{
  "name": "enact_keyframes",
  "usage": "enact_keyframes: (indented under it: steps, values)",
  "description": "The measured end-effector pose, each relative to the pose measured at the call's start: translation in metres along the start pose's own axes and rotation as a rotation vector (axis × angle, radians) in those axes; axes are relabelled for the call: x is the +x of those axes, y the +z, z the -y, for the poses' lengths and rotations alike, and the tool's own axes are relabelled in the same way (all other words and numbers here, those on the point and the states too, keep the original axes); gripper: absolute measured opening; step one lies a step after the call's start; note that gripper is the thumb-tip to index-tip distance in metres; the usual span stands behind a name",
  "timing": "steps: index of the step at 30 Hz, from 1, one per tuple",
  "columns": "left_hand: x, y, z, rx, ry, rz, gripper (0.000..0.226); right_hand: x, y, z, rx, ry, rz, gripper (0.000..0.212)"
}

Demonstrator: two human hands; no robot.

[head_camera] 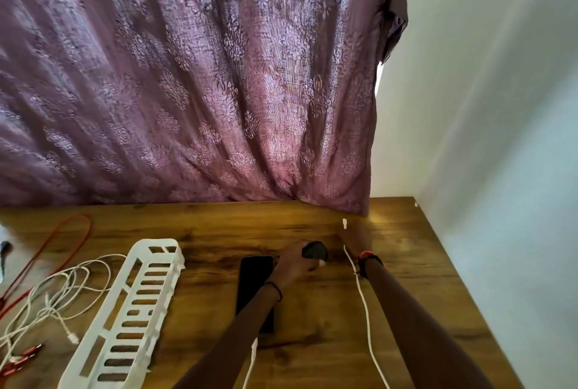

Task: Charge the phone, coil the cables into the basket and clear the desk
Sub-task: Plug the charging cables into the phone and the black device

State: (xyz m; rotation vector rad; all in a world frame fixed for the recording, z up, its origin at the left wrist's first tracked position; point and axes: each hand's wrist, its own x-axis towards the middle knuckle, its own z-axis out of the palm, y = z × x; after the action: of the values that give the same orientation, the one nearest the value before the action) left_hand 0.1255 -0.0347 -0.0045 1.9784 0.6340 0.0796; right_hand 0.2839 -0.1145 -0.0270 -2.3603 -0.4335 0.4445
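Wood-grain brown covers the desk, which meets a purple patterned curtain at its far edge and a pale wall on the right. The left hand is curled around a small black adapter just past the top of the phone, which lies flat and dark-screened near the middle of the desk, its lower part crossed by the left forearm. The right hand reaches further toward the curtain, pinching the white plug end of a white cable between its fingertips; the cable trails back under the wrist toward the near edge. The hand is blurred, so the grip cannot be told in more detail. To the left of the phone sits a white slotted basket, lying lengthwise and holding nothing visible. Beyond it, at the desk's left side, a loose tangle of white cables overlaps a red cable.
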Motion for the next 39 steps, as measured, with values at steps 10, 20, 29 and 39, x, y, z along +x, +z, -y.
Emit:
enact_keyframes:
  steps: [10,20,29,39]
  values:
    - [-0.009,-0.033,-0.025,-0.451,-0.104,0.032,0.043,-0.04,-0.038,0.033,0.553,0.04,0.0,0.009]
    - [-0.041,-0.069,-0.073,-0.888,-0.042,-0.078,0.029,-0.111,-0.079,0.095,0.929,-0.123,-0.008,0.012]
    - [-0.073,-0.1,-0.104,-1.265,-0.039,-0.105,0.015,-0.186,-0.118,0.133,1.071,-0.199,0.118,0.019]
    - [-0.099,-0.12,-0.131,-1.273,0.075,-0.072,0.032,-0.236,-0.119,0.148,0.965,-0.315,0.046,0.007]
